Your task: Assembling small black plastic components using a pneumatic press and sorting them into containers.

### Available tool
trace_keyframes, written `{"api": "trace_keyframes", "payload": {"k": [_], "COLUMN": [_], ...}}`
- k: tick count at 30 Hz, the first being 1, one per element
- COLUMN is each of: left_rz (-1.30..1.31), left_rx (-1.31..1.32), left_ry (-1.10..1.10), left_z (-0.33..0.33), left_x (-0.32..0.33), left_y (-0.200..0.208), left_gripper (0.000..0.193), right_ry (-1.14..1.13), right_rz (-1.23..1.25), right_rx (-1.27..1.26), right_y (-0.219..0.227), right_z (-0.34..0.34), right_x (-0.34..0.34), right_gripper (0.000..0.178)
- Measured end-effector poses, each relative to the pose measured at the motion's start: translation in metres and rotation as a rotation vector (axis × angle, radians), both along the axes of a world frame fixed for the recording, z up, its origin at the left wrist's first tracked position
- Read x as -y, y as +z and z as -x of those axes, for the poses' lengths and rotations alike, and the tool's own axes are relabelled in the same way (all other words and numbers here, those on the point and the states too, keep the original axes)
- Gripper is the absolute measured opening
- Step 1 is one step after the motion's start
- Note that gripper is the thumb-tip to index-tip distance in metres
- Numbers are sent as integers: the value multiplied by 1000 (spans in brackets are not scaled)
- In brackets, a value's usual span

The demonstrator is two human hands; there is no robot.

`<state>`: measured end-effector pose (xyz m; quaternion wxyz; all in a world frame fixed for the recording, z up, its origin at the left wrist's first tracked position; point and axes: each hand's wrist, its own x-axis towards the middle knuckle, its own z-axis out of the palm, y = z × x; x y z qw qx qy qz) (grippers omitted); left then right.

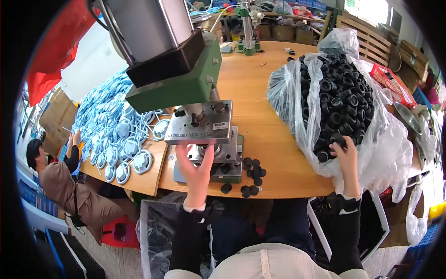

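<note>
My left hand (197, 176) is at the bench press, its thumb and fingers spread in a V below the upper metal plate (200, 125). The fingertips go partly out of sight beside the lower steel die block (227, 151), and no part shows between them. My right hand (346, 160) is at the near edge of a clear plastic bag (292, 88) heaped with black round caps (344, 100). Its fingers are closed on one black round cap (337, 138). Several small black discs (254, 172) lie loose on the table just right of the press.
Light-blue round parts with cords (123, 128) are piled at the left, beyond the press's green head (186, 79). Another person (69, 186) sits there. A red basket (392, 83) stands behind the bag. Open bins (153, 232) flank my legs below the wooden table (251, 102).
</note>
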<state>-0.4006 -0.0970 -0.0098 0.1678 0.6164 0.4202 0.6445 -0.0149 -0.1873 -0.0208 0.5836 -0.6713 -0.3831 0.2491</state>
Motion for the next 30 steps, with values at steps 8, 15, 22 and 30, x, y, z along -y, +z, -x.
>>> {"api": "trace_keyframes", "payload": {"k": [8,15,22,30], "left_rz": [67,-7,298,717], "left_rx": [148,-186,-224,-572], "left_ry": [52,348,644,829], "left_z": [-17,5,112,198], "left_x": [-27,4,126,217], "left_y": [5,-21,-114,-252], "left_gripper": [24,48,47,42], "right_ry": [435,517,582,615], "right_rz": [-324,-245,-285,-225], "right_rx": [-711,-408,375,470], "right_y": [27,32,26,42], "right_z": [71,175,251,274], "right_x": [8,-22,-77,-104], "right_gripper": [31,47,55,47]}}
